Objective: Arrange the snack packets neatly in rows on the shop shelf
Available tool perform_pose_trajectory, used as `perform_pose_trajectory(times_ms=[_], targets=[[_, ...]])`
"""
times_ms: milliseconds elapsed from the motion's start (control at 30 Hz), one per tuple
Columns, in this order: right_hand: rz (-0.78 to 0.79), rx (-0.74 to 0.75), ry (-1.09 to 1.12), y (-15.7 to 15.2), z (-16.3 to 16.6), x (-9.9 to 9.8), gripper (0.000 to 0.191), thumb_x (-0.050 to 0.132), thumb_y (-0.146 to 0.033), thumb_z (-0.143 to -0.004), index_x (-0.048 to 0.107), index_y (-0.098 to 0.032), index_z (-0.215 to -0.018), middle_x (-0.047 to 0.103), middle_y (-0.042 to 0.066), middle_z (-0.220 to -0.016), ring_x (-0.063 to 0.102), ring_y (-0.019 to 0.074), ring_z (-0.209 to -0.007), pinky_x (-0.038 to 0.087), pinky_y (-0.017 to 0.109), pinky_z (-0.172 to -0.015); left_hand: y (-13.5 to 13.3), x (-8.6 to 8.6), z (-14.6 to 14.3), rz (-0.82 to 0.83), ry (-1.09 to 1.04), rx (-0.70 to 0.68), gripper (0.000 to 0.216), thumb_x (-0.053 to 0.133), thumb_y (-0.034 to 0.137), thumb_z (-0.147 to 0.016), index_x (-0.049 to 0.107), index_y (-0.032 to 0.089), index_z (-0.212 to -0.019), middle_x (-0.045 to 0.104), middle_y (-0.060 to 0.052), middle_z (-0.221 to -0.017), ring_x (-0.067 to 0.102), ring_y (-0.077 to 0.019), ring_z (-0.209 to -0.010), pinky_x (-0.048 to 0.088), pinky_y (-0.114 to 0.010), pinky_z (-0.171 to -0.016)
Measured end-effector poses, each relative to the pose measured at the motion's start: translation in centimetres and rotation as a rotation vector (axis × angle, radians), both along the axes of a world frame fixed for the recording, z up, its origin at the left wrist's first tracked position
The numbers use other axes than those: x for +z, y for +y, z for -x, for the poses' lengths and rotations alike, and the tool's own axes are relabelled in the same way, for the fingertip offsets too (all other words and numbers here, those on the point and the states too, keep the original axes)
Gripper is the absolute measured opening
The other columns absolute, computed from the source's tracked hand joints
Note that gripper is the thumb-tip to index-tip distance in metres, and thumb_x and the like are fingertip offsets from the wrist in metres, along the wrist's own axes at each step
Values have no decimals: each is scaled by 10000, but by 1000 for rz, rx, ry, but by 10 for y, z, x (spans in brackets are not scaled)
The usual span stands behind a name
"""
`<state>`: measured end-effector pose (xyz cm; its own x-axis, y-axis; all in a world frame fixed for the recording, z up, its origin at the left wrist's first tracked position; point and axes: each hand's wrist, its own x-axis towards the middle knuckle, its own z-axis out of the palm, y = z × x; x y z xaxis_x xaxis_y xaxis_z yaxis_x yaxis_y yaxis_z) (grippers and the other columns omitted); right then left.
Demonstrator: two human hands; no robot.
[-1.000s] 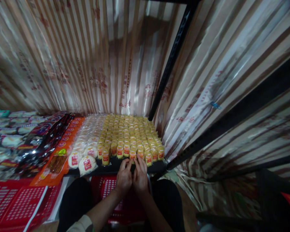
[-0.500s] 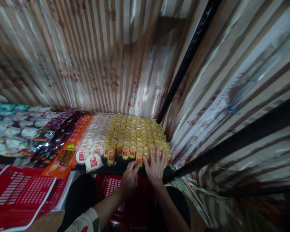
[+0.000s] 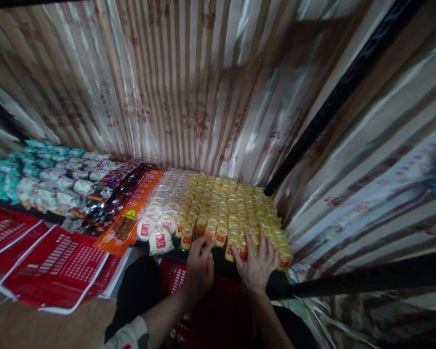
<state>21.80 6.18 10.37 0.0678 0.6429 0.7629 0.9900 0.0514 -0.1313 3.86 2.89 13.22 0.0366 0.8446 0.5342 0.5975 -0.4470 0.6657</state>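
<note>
Rows of small yellow wrapped snack cakes [image 3: 236,208] with red labels fill the right part of a low black shelf. My right hand [image 3: 257,261] lies with spread fingers against the front packs near the right end. Just left of it, my left hand [image 3: 199,266] has its fingers curled at the front of the rows; whatever is inside them is hidden. White round packs [image 3: 160,240] with red labels stand beside the yellow ones, left of my left hand.
An orange snack bag [image 3: 125,225], dark shiny packets [image 3: 118,191] and teal packs [image 3: 7,179] continue leftward along the shelf. Red baskets [image 3: 58,264] with white handles sit below. Black posts [image 3: 334,106] and a striped plastic sheet [image 3: 203,87] enclose the shelf.
The view has swung left, showing more teal packs and baskets. My left hand has drawn left, away from the front pack it was touching; my right hand stays on the yellow packs.
</note>
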Motion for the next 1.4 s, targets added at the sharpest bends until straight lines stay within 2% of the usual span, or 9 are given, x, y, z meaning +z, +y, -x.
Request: perform_pose_trajectory(times_ms=[100,200,333,433,700,967,1133,1200,1400], targets=[[-52,-9,-61,2,-1,0,544,538,-585,-777,598,-182,-1137,438,174,-1348,362,346,-1256,264,570,-988,12,1,33,-79,-68,323,358,348,151,-888,486,163,-1219,447,-135,-1233,416,-232,-1185,373,-447,-1003],[-76,-12,-87,3,-1,1,552,525,-596,-782,594,-178,-1135,445,172,-1340,370,337,-1250,269,561,-990,15,-4,55,-9,-54,424,349,394,190,-884,473,163,-1224,443,-130,-1186,419,-242,-1162,370,-471,-999],[-88,-22,-101,4,0,2,549,499,-606,-792,594,-181,-1127,452,166,-1330,383,327,-1239,273,551,-992,6,-16,57,159,-23,377,383,455,230,-865,458,168,-1243,442,-117,-1157,446,-238,-1130,390,-446,-991],[-91,-20,-108,4,0,2,556,502,-608,-787,594,-175,-1123,469,168,-1306,387,326,-1230,271,547,-992,4,-24,52,218,-42,384,414,475,224,-844,447,170,-1253,446,-119,-1173,459,-241,-1137,404,-427,-982],[-60,5,-74,3,-1,-1,507,511,-544,-805,577,-182,-1154,443,161,-1330,366,328,-1236,243,562,-993,17,-41,50,100,49,365,340,446,211,-854,469,142,-1186,560,-123,-1077,531,-242,-1049,444,-426,-927],[-22,-11,-66,2,-2,-1,522,518,-573,-787,585,-194,-1140,443,152,-1323,358,316,-1232,229,545,-1000,19,-31,49,125,237,406,426,514,269,-841,437,100,-1225,585,-137,-1020,551,-267,-1000,475,-412,-858],[15,-12,-34,-1,-1,0,509,512,-554,-797,584,-192,-1148,429,151,-1339,328,317,-1258,221,552,-1008,14,-24,43,41,192,454,377,465,226,-851,434,113,-1209,563,-133,-1034,541,-261,-1009,470,-423,-874],[15,-8,-26,-2,0,1,504,519,-542,-799,583,-190,-1154,427,151,-1345,321,315,-1263,223,553,-1012,9,-21,35,23,156,411,381,477,231,-848,431,124,-1211,542,-130,-1059,531,-254,-1037,466,-418,-893],[-12,-8,-30,-2,0,3,499,511,-542,-804,583,-195,-1155,437,146,-1341,343,308,-1253,237,554,-1012,5,-18,-8,91,70,147,435,526,191,-814,429,152,-1236,536,-110,-1080,563,-207,-1031,483,-337,-891]])
